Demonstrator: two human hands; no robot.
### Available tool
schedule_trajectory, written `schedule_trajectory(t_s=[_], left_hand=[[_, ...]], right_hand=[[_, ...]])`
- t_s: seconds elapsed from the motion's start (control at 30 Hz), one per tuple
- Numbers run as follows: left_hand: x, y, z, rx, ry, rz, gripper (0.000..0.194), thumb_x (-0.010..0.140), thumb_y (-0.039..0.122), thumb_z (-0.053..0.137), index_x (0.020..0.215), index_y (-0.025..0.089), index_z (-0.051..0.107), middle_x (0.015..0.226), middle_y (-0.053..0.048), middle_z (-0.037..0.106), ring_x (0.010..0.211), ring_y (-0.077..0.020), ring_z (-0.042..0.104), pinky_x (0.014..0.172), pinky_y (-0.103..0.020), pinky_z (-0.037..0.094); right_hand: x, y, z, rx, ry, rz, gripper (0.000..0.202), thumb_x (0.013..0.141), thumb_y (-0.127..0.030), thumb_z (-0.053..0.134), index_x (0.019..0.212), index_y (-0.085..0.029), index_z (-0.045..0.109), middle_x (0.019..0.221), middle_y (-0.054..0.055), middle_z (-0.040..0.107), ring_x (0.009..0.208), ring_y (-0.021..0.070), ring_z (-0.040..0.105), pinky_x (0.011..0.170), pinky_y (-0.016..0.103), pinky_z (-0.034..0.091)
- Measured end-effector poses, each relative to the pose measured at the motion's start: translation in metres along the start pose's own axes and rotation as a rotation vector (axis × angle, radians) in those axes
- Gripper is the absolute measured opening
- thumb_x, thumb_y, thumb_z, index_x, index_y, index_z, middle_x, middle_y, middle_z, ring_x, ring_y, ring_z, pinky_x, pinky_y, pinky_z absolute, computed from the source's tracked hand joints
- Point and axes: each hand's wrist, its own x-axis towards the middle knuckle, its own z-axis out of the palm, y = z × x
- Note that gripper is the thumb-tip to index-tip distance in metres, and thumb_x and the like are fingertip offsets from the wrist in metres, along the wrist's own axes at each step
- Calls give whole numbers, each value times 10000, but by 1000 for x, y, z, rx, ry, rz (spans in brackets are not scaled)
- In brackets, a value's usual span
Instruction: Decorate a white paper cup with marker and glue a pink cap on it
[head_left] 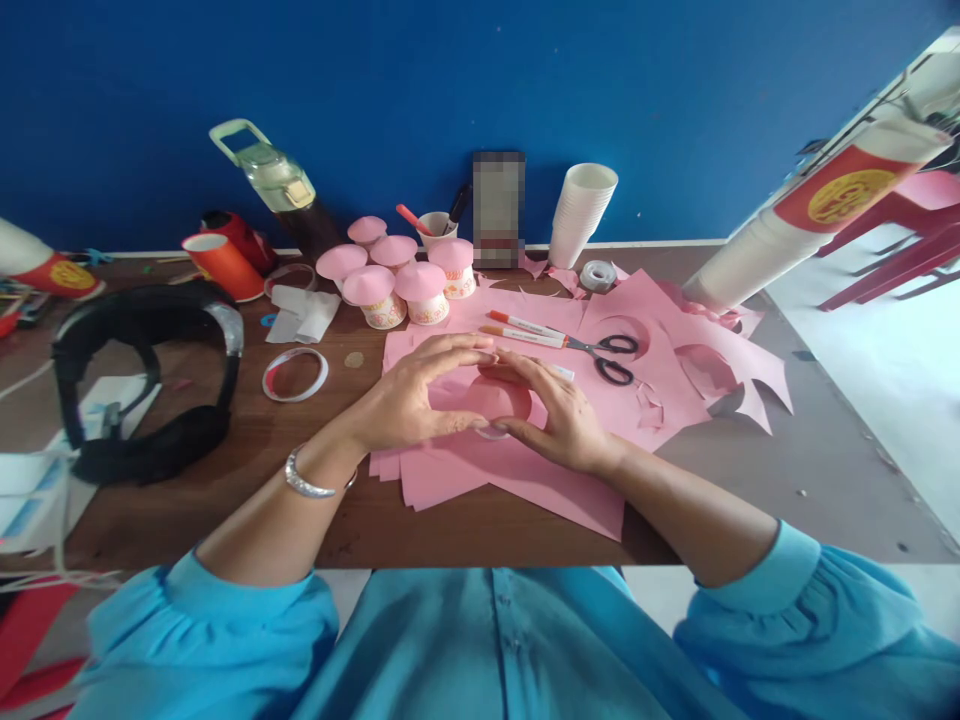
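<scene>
A pink paper cone [501,398] sits over the pink sheets in the middle of the table, with a bit of white rim showing under its near edge. My left hand [420,393] curves around its left side, thumb at the near edge and fingers at the far edge. From the right, my right hand [561,412] holds it the same way, and the fingertips of both hands meet. What lies under the cone is mostly hidden. Just beyond are black-handled scissors [604,355], a red-capped marker [517,322] and an orange-capped marker [525,337] on pink paper sheets [450,470].
Several paper cups with pink cone tops [421,290] stand behind my left hand. Toward the wall are a bottle [281,190], a stack of white cups [581,215] and clear tape [598,275]. A tape roll [295,375] and a black headset [150,460] lie left.
</scene>
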Motion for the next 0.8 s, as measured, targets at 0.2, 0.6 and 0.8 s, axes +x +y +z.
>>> schedule_trajectory(t_s=[0.2,0.6,0.8], left_hand=[[0,-3,-3,9,13,-6,667,872,563,840,1449,280,664,1512,-119,684,1475,-325,599,1286,-544,474],[-1,-1,12,-46,45,-1,704,797,586,894,1394,274,692,1478,-121,702,1412,-315,651,1234,-527,529],[-4,-1,15,8,55,-43,609,792,597,892,1279,256,760,1427,-114,735,1362,-315,684,1213,-532,547]], right_hand=[[-1,0,0,1,-12,20,811,1008,-489,731,1672,-301,303,1446,142,716,1378,339,675,1135,587,568],[9,-1,-17,59,158,67,536,1002,-378,745,1491,-321,532,1358,96,749,1194,287,763,1053,539,628],[9,3,-21,47,33,20,673,939,-367,836,1520,-287,506,1238,88,788,1223,298,748,1131,575,575]])
